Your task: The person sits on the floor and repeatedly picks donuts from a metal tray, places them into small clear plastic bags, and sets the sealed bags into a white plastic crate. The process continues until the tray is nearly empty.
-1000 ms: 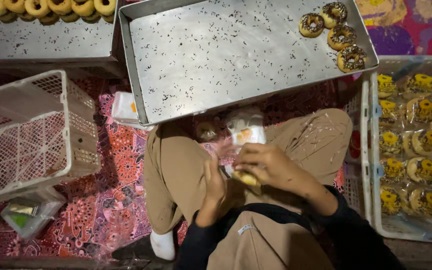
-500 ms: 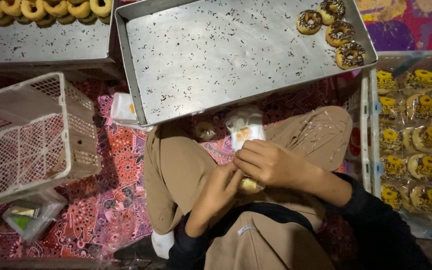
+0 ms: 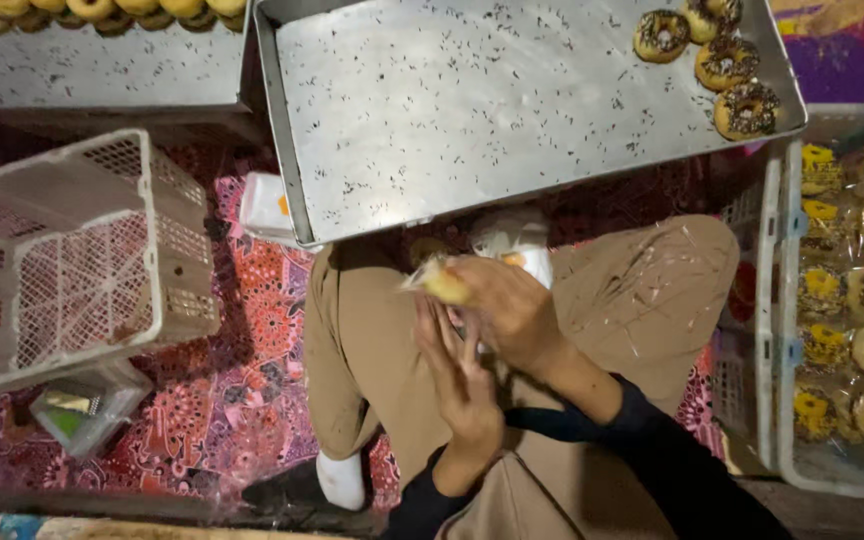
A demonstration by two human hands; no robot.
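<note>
Donut (image 3: pixel 445 285) in clear wrap, pinched in right hand (image 3: pixel 508 312) fingers over lap; left hand (image 3: pixel 460 372) flat below, fingers loosely open, holding nothing. Four choc donuts (image 3: pixel 727 62) left on tray (image 3: pixel 472 110); wrapped ones filling crate (image 3: pixel 857 300) at right.

item: yellowish donut in a clear plastic wrapper (image 3: pixel 442 284)
state: wrapper crinkled and blurry, so details are tough to make out
pose: tilted, wrapper tail pointing left
where: frame center, over the lap
</note>
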